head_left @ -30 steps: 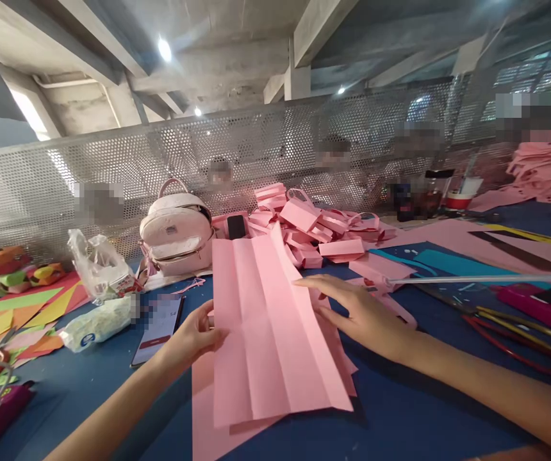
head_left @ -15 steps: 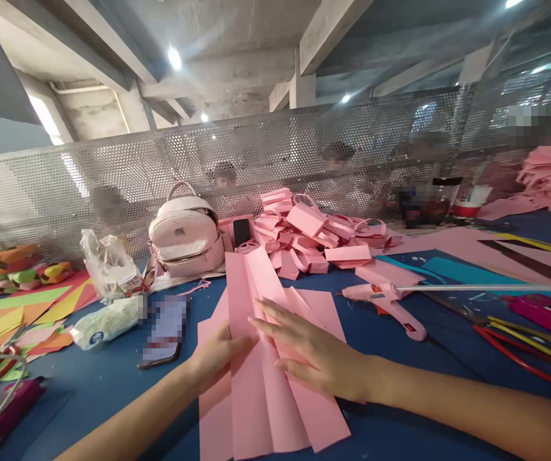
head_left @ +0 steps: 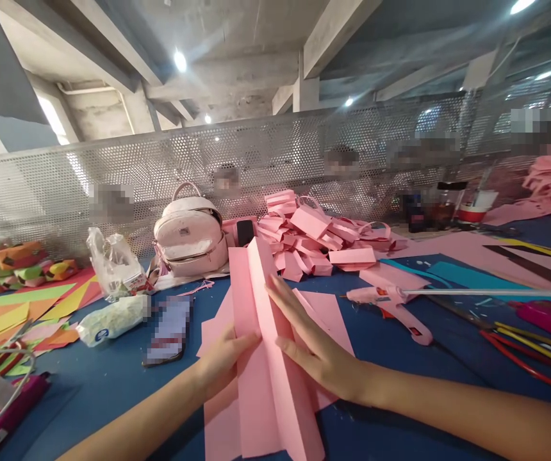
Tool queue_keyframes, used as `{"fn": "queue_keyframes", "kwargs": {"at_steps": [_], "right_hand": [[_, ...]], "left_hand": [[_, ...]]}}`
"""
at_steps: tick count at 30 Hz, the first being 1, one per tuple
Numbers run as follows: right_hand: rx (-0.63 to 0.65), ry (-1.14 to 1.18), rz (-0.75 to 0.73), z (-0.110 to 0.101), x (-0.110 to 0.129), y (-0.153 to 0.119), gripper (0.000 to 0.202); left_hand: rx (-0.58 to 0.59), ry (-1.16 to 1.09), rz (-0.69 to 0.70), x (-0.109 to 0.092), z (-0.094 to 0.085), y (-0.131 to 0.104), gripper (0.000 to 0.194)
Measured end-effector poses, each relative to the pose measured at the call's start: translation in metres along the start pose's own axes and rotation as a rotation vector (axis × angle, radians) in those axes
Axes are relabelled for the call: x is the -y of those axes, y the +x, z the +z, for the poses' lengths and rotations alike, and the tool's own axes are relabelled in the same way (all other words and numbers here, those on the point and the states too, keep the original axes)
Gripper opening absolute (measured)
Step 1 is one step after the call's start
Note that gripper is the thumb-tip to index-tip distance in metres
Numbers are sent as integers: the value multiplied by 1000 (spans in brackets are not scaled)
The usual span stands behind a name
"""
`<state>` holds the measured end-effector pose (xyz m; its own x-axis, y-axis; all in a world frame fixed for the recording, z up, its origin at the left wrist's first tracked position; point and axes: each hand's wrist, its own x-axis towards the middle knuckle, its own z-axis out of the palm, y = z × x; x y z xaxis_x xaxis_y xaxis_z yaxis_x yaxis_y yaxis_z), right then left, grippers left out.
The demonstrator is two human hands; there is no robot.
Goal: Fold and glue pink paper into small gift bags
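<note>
A long pink sheet of paper point(head_left: 257, 390) with lengthwise creases lies before me, its right-hand strip tilted up along a fold. My left hand point(head_left: 225, 358) grips the sheet's left edge, thumb on top and the other fingers mostly hidden underneath. Against the outside of the raised strip rests my right hand point(head_left: 321, 349), fingers stretched out. Other flat pink sheets point(head_left: 220, 416) lie beneath the creased one.
Behind the sheet are a pile of folded pink paper pieces point(head_left: 299, 234) and a pale backpack point(head_left: 189, 237). A pink glue gun point(head_left: 395, 304) lies to the right, a phone point(head_left: 167, 330) to the left. A perforated metal screen point(head_left: 266, 147) stands at the back.
The sheet's right strip has risen from lying nearly flat to a steeper fold. My right hand has moved from over the sheet to the strip's outer side. My left hand keeps its hold.
</note>
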<state>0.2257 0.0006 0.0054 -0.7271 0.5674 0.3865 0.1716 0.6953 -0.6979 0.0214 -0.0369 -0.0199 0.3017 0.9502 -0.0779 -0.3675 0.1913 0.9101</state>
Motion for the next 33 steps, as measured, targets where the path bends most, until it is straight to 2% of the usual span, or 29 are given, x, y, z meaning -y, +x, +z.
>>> {"fn": "queue_keyframes", "kwargs": {"at_steps": [5, 8, 10, 13, 17, 19, 21, 23, 25, 27, 29, 31, 33], "right_hand": [[-21, 91, 115, 7, -13, -2, 66], [-63, 162, 179, 13, -24, -3, 74], [-86, 198, 197, 18, -30, -4, 81], [-114, 287, 215, 25, -32, -4, 96], [-190, 600, 264, 25, -23, 0, 113], [-159, 789, 296, 19, -16, 4, 109], [-76, 939, 318, 13, -10, 7, 93], [-28, 1003, 342, 7, -8, 10, 80], [-34, 991, 388, 3, -8, 11, 76], [-62, 941, 433, 2, -9, 11, 75], [-89, 893, 465, 2, -12, 10, 71], [-107, 852, 499, 3, -13, 9, 66], [-106, 818, 546, 4, -14, 8, 62]], "left_hand": [[-78, -130, -82, 4, 2, 0, 49], [-8, -232, -160, 7, -1, -2, 68], [51, -265, -163, 9, -1, -4, 76], [74, -237, -83, 11, 2, -8, 63], [86, -140, 47, 16, 5, -9, 46], [112, -137, 47, 18, 4, -8, 41], [150, -132, 19, 20, 3, -8, 39], [177, -114, -18, 20, 4, -9, 39], [176, -94, -48, 20, 6, -11, 40], [136, -59, -69, 19, 10, -12, 39], [9, 55, -27, 16, 11, -10, 37], [-148, 200, 62, 11, 9, -7, 47], [-249, 284, 134, 7, 3, -2, 57]]}}
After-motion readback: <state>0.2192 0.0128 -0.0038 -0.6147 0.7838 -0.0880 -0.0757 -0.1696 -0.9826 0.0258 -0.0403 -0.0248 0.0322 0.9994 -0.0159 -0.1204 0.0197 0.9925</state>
